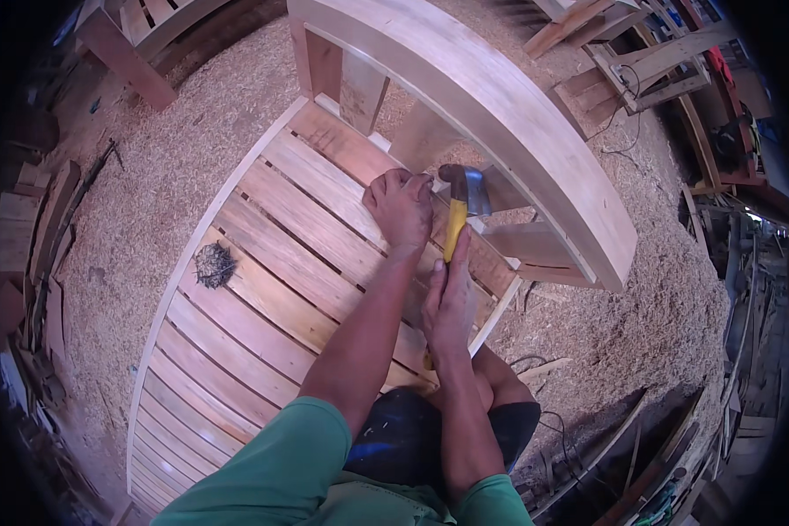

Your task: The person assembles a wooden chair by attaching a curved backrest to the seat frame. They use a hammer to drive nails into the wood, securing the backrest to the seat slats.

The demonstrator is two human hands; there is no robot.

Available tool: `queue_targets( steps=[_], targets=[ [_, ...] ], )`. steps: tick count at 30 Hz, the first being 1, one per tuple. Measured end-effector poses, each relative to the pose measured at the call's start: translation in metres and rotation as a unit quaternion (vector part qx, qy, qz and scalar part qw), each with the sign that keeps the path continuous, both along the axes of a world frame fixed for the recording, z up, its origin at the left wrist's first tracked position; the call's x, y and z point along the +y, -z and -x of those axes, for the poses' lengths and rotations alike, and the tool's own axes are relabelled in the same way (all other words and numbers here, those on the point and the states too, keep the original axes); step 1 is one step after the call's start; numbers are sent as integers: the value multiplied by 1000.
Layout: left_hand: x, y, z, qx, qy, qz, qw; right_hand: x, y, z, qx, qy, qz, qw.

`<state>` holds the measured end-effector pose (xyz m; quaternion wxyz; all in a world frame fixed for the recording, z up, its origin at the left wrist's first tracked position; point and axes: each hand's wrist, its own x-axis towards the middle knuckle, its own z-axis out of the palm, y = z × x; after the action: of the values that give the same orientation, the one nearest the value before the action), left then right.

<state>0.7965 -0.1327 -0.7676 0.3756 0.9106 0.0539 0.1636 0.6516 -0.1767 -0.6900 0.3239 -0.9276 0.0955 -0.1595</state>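
My right hand [450, 307] grips a hammer [457, 223] by its yellow handle, forefinger stretched along it. The dark metal hammer head is raised just right of my left hand [401, 206]. That hand is closed, its fingers curled against the slats near the foot of the upright frame; anything pinched in them is too small to make out. Both hands are over a slatted wooden bench seat [298, 215]. A curved wooden end frame [500, 96] with upright boards stands along the seat's far right edge.
A small heap of nails [214, 265] lies on the slats to the left. Sawdust and shavings [640, 333] cover the floor. Another slatted wooden piece [131, 61] stands at the far left. Wood scraps [39, 228] are stacked at the left, with more timber frames [649, 70] at the far right.
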Motion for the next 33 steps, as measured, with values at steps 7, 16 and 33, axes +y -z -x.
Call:
queue_targets(
  steps=[7, 16, 33],
  targets=[
    [-1, -1, 1, -13, 10, -6, 1000, -11, 6, -11, 77, 6, -11, 997],
    [0, 3, -1, -5, -3, -15, 1000, -10, 10, -12, 79, 4, -14, 997],
    [103, -45, -89, 154, 327, 15, 932, -52, -25, 73, 201, -82, 32, 976]
  ],
)
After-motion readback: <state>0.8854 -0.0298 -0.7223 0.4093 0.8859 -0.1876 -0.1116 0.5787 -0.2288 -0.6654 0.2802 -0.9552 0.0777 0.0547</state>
